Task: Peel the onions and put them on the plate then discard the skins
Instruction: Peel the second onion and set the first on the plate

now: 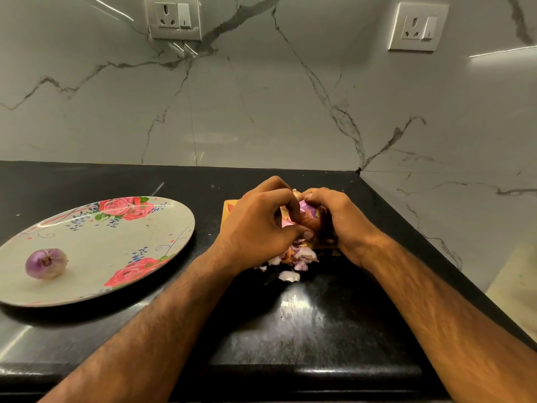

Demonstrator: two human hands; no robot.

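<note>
The black worktop (pixel 319 315) carries everything. The flowered plate (pixel 116 248) lies flat on it and serves as the marker for all the rest.

Right of the plate, well apart from its rim, the two hands meet. The left hand (pixel 255 225) is the nearer one to the plate. Its grip is curled over the top and near side of the half-peeled onion (pixel 309 212), with the thumb tucked beneath. The right hand (pixel 340 219), on the side away from the plate, is also curled, and its grip wraps the onion's other flank.

A corner of an orange board (pixel 229 206) shows just beyond the left hand, between hands and plate. The skins (pixel 296 260) lie in a loose heap under the hands, right of the plate.

The half-peeled onion sits squeezed between both grips, purple flesh showing with brown skin clinging to its right side. Its long axis is too covered to tell. A peeled onion (pixel 46 263) rests on the plate's far left part.

Judging by this, the finished onion must travel leftward to the plate, so the left hand is better placed to carry it.
</note>
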